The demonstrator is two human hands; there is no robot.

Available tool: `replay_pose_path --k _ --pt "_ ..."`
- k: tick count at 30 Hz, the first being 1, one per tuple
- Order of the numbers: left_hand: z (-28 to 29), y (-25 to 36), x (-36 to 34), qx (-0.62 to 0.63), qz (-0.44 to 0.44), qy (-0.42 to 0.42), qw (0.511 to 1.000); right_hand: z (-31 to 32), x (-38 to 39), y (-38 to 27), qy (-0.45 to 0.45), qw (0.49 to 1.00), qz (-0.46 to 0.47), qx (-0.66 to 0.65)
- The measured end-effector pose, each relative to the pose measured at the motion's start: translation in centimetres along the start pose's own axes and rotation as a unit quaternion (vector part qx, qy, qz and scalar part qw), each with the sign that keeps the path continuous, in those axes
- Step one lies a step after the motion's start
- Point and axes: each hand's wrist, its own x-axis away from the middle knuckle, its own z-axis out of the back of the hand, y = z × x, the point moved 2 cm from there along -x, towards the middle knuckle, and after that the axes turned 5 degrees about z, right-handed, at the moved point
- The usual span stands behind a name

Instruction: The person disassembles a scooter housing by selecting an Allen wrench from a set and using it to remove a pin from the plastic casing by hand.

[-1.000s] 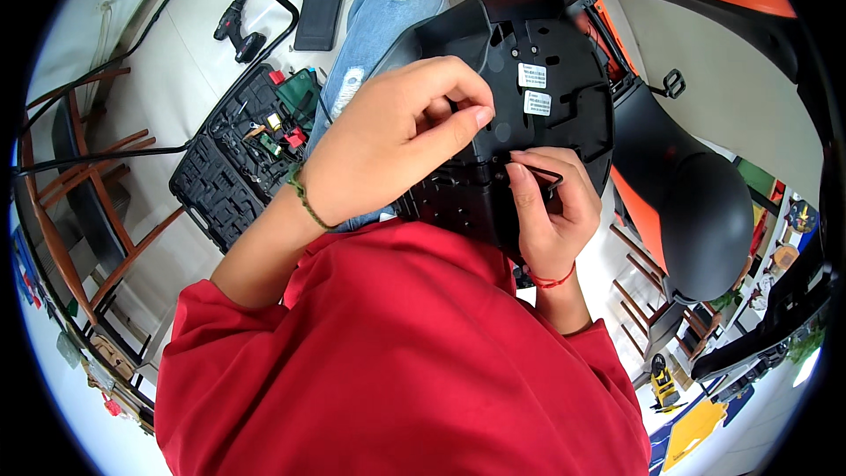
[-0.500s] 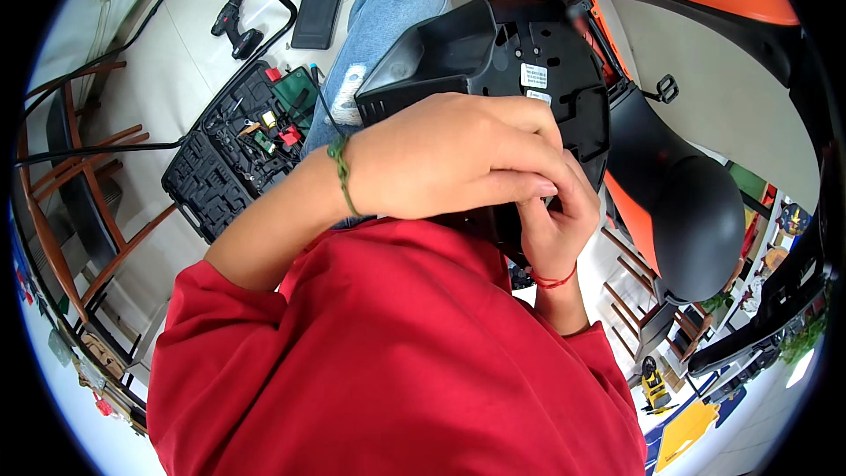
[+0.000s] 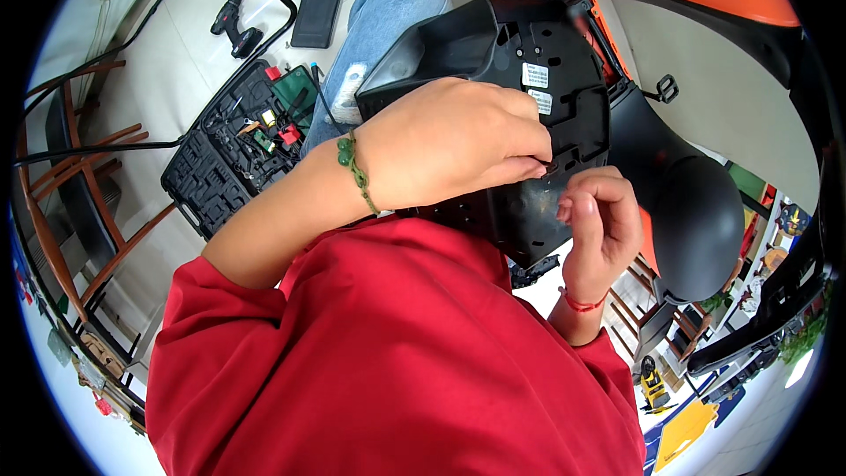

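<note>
A black moulded plastic housing (image 3: pixel 529 35) with white labels, slots and holes lies across my lap. Over its near part, my left hand (image 3: pixel 458 145) is closed in a pinch, palm down; a small dark bit shows at its fingertips, too little to name. The housing's surface is right beneath those fingers. Just right of them, apart from the left hand, my right hand (image 3: pixel 604 220) hovers by the housing's edge. Its fingers are loosely curled, with gaps between them, and I see nothing in them.
A toolcase (image 3: pixel 233 145) lies open on the floor at left, beyond it a cordless drill (image 3: pixel 233 25) and a flat black box (image 3: pixel 317 14). An orange and black vehicle with a black seat (image 3: pixel 701 220) stands close at right. Wooden chairs (image 3: pixel 79 203) are far left.
My right hand has pulled away from the left, to the right, and its fingers have loosened. My left hand has shifted slightly and stays pinched over the housing.
</note>
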Motion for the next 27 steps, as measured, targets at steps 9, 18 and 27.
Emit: replay_pose_path --k 9,18,27 --pt "-0.2 0.7 0.4 -0.171 -0.034 0.055 0.983 -1.7 -1.4 -3.1 -0.077 0.973 0.056 0.210" --pt "0.0 0.2 0.6 -0.162 -0.038 0.063 0.984 -1.6 -2.0 -3.2 -0.123 0.942 0.138 0.281" --pt "0.3 -0.1 1.0 -0.144 -0.043 0.028 0.988 0.4 -4.0 -0.5 -0.237 0.893 0.294 0.246"
